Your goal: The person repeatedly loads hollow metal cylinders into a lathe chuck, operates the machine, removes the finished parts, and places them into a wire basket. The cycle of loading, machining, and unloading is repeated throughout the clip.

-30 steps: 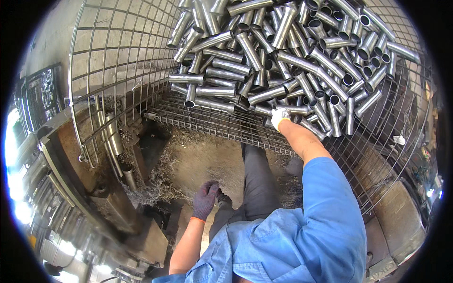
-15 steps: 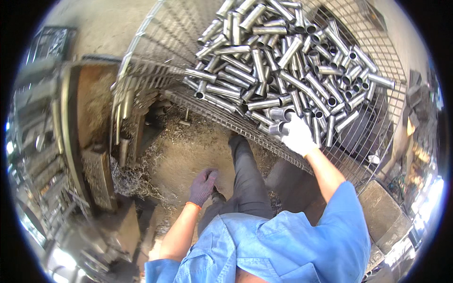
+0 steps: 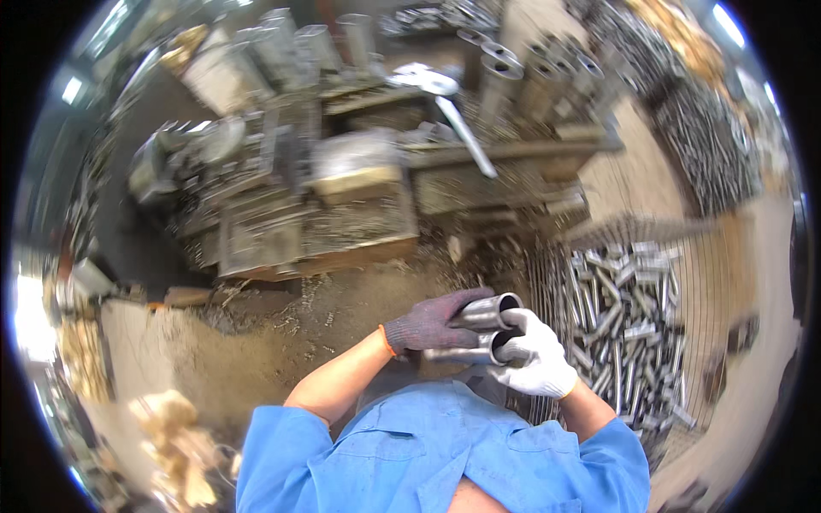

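Two shiny metal tubes, an upper one [image 3: 482,314] and a lower one [image 3: 460,354], lie side by side in front of my body, flared open ends toward the right. My left hand [image 3: 429,324], in a dark knit glove with an orange cuff, is closed round their left part. At the open ends my right hand [image 3: 540,357], in a white glove, grips them, its fingers at the rims. To the right, many similar metal tubes [image 3: 617,284] lie jumbled in a wire basket [image 3: 554,295].
Ahead stands a greasy machine [image 3: 316,248] strewn with metal chips. A bench [image 3: 513,154] behind it carries a silver lever [image 3: 466,137] and several upright tubes [image 3: 500,75]. Brown crumpled sacking [image 3: 175,436] lies at lower left. Chips litter the floor [image 3: 256,333].
My view has swung left from the basket to the machine. The right hand has brought two tubes out of the basket to my front, and the left hand has taken hold of them too.
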### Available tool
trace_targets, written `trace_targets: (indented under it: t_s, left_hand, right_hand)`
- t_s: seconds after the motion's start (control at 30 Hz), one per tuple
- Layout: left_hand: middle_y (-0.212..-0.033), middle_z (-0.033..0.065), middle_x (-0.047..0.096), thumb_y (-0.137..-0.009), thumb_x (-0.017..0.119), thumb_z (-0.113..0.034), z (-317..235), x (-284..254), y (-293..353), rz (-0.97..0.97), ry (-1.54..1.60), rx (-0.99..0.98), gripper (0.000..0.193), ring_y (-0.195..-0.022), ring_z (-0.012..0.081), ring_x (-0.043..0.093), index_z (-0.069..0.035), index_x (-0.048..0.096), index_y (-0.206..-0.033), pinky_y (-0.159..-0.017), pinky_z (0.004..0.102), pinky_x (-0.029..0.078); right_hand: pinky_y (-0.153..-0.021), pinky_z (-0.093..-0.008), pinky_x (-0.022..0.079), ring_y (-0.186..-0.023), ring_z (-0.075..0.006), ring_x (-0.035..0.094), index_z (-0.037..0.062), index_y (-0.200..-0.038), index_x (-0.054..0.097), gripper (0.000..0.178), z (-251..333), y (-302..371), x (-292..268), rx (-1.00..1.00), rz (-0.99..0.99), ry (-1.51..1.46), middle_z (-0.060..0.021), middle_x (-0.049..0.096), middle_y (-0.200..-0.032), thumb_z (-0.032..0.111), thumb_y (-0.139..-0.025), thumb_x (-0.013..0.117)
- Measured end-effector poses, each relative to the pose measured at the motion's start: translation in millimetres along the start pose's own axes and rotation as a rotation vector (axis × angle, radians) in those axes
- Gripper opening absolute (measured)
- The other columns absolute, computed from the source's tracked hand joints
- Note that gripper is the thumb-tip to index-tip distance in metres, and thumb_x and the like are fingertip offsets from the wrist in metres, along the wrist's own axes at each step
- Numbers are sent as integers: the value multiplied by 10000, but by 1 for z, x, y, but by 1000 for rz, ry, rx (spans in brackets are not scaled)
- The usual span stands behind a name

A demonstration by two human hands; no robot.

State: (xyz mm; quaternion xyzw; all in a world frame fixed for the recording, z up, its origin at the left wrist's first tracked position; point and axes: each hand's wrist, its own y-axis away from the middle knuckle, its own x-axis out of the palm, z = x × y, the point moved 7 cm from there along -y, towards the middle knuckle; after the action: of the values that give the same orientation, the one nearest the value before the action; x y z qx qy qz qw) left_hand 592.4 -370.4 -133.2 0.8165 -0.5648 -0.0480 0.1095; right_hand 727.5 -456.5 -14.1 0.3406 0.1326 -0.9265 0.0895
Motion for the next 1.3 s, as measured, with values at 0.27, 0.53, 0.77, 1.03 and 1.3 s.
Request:
trace_targets:
  t_s: [0.27,0.53,0.77,1.03,1.3]
  left_hand:
    - [-1207,64,732,-843,879,-154,35,-147,252,-766,352,-154,624,-1079,163,679,-59,615,-1401,-938,356,575]
    - [-1160,47,734,-861,866,-112,-18,-298,354,-1333,88,156,486,-1050,179,722,-39,651,-1290,-932,362,585]
    - [-1056,42,743,-860,902,-138,-18,-433,311,-1518,119,333,407,-969,150,712,-56,673,-1187,-871,355,599]
    - [-1081,31,709,-853,803,7,-30,-424,329,-1109,-94,298,397,-910,139,704,-51,636,-1208,-792,321,610]
    - [-1342,148,678,-860,857,-90,0,-395,303,-981,-163,274,716,-1265,261,643,-33,514,-1487,-1093,410,520]
  right_hand:
    - [-903,-449,594,-1098,-369,713,80,-810,696,220,123,-187,87,-310,195,-195,-155,710,-1263,125,-719,891]
    - [-827,-445,591,-1064,-333,694,103,-850,745,142,151,-323,149,-435,207,116,-102,699,-1267,206,-772,805]
    - [-810,-462,590,-1043,-335,686,118,-902,776,195,148,-359,174,-496,278,245,-122,683,-1298,276,-792,804]
    - [-908,-425,616,-1095,-359,731,121,-965,779,299,190,-388,141,-345,354,338,-142,722,-1286,216,-698,874]
    - [-986,-441,574,-1078,-346,747,40,-1180,785,466,152,-610,198,-75,301,526,-183,739,-1330,390,-874,763]
